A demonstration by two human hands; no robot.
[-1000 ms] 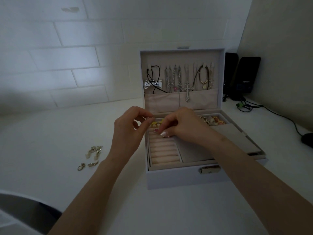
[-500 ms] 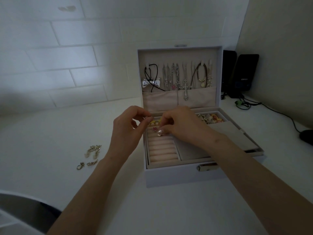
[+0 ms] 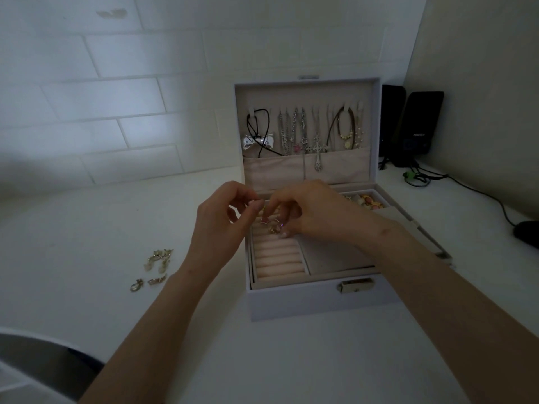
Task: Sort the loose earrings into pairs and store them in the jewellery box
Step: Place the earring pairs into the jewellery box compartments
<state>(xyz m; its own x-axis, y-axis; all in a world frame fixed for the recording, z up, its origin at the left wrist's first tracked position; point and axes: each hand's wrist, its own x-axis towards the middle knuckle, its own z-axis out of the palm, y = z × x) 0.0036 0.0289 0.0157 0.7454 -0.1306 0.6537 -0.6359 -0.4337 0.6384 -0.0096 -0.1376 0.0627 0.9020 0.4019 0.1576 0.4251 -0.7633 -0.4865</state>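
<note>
The white jewellery box (image 3: 315,301) stands open in the middle of the table, its lid upright. Both hands hover over the back left of its pink ring rolls (image 3: 277,258). My right hand (image 3: 315,211) curls its fingers down and pinches a small gold earring (image 3: 274,228), with a pink star earring (image 3: 264,220) just beside it. My left hand (image 3: 221,223) has thumb and forefinger pinched together on something tiny right above them. Several loose gold earrings (image 3: 159,259) lie on the table to the left, and two more (image 3: 147,282) lie nearer me.
Necklaces (image 3: 303,132) hang inside the lid. A back compartment holds coloured pieces (image 3: 364,201). Two black speakers (image 3: 417,129) and cables (image 3: 420,177) stand behind the box on the right, with a dark mouse (image 3: 528,233) at the right edge. The white tiled wall runs along the back.
Both hands have stayed almost in place over the ring rolls. The pink star earring now shows between the fingertips.
</note>
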